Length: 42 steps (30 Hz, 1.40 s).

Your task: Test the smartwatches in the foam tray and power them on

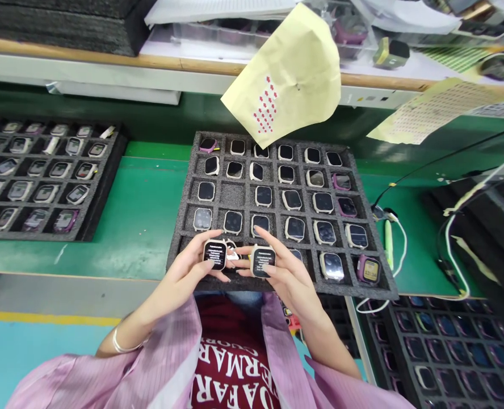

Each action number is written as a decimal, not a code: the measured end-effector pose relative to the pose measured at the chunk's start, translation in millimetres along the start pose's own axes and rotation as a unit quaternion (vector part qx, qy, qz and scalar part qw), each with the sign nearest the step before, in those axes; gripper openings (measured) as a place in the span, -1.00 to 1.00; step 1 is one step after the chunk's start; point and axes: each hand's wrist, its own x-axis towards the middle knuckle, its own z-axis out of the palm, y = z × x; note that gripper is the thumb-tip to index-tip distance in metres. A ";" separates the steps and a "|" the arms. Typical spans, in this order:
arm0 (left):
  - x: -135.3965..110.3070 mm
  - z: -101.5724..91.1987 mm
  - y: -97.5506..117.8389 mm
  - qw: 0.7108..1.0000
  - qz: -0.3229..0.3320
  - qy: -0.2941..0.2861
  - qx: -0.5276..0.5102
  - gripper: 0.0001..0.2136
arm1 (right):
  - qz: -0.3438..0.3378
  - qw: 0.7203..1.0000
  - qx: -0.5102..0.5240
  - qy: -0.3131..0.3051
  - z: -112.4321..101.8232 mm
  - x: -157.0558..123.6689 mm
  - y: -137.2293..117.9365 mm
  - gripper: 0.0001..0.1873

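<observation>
My left hand [191, 264] grips a light-coloured smartwatch body [215, 254] without a strap, its black screen lit with lines of white text. Close beside it, my right hand [289, 275] holds a second smartwatch [263, 261] of the same kind, also showing white text. Both watches face up, side by side, with thumbs resting on their lower edges. Under the hands lies a dark grey foam tray [231, 196] divided into square compartments. Most compartments hold a watch with a dark screen. A purple watch [368, 268] with a lit screen sits in the front right corner.
Another foam tray [91, 196] of watches lies on the green bench [150, 187] at left. Yellow paper [307, 68] hangs from the shelf [184, 63] above. White cables [450, 238] run along the right. More watch trays [409, 363] stand lower right.
</observation>
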 end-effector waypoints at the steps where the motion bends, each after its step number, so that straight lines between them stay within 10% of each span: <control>1: 0.1 0.0 -0.2 1.000 0.001 -0.003 0.004 -0.62 | -0.002 1.000 -0.006 -0.001 -0.4 -0.1 0.4 -0.38; 17: 1.2 0.1 -4.2 1.000 0.021 -0.018 0.004 -0.61 | -0.018 0.981 -0.186 -0.044 -2.9 -7.1 -5.4 -0.33; 27: 5.0 0.5 -4.1 0.999 0.023 -0.010 -0.028 -0.73 | -0.161 0.809 -0.566 0.015 -22.0 2.0 -9.0 -0.57; 31: 5.2 -1.0 -3.3 0.999 0.020 -0.001 -0.028 -0.74 | -0.179 0.782 -0.598 0.006 -23.8 4.4 -9.0 -0.54; 38: 4.1 -3.8 -4.9 0.999 0.021 -0.008 -0.030 -0.71 | -0.154 0.769 -0.620 0.007 -22.7 2.0 -7.3 -0.49; 42: 2.5 -3.5 -5.1 1.000 0.022 0.000 -0.020 -0.65 | -0.131 0.824 -0.549 0.050 -21.8 1.0 -6.0 -0.58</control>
